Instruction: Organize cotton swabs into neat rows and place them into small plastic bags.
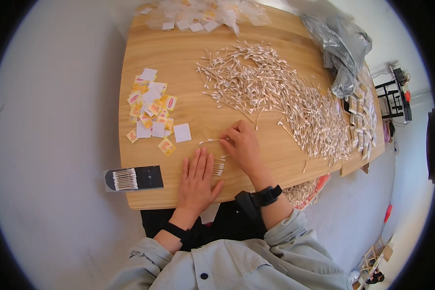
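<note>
My left hand [197, 180] lies flat on the wooden table [179, 58], fingers stretched out, partly covering a short row of cotton swabs [218, 169] lined up by its fingertips and thumb. Just beyond it, my right hand [241, 145] pinches one cotton swab [209, 141] near an end; its other white tip points left, close to the tabletop. A large loose heap of cotton swabs [280, 92] spreads behind and to the right of my right hand. At the left table edge, a clear pouch with a black card [150, 177] bears a neat row of swabs.
Yellow and white square cards [152, 106] are scattered at the left. Clear plastic bags [212, 12] with cards lie along the far edge. A grey plastic bag [340, 48] and filled packets [362, 116] sit on the right. Below the right edge is a container of swabs [302, 193].
</note>
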### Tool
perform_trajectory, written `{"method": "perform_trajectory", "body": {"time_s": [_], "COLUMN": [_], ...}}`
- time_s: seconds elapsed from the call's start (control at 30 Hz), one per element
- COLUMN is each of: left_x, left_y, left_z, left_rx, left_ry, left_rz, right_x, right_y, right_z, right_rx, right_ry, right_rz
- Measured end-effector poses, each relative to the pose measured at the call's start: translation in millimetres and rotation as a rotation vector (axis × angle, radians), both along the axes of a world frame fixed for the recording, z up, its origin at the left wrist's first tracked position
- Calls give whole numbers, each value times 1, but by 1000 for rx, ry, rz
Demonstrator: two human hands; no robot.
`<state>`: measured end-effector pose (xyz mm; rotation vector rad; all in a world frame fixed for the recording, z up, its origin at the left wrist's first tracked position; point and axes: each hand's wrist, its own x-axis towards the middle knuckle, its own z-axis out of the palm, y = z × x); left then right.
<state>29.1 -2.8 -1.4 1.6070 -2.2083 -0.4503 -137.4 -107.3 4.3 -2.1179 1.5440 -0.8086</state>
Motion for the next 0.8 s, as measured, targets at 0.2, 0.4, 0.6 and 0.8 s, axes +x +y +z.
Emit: {"method": "perform_trajectory", "body": {"time_s": [0.2, 0.4, 0.6, 0.8], "left_x": [13, 23, 29, 31], "left_y": [6, 2, 0, 14], "left_z": [4, 58, 65, 52], "left_rx": [-166, 351, 583, 582], "left_ry": [287, 971, 1147, 1346], "left_rz": [136, 442, 346, 464], "right_x": [-10, -11, 2, 9], "right_y": [-1, 34, 84, 97], "right_z": [-1, 54, 58, 61], "right_rx": [131, 251, 594, 499], "right_ry": [-230, -224, -460, -315], "right_rz": [12, 110, 76, 111]}}
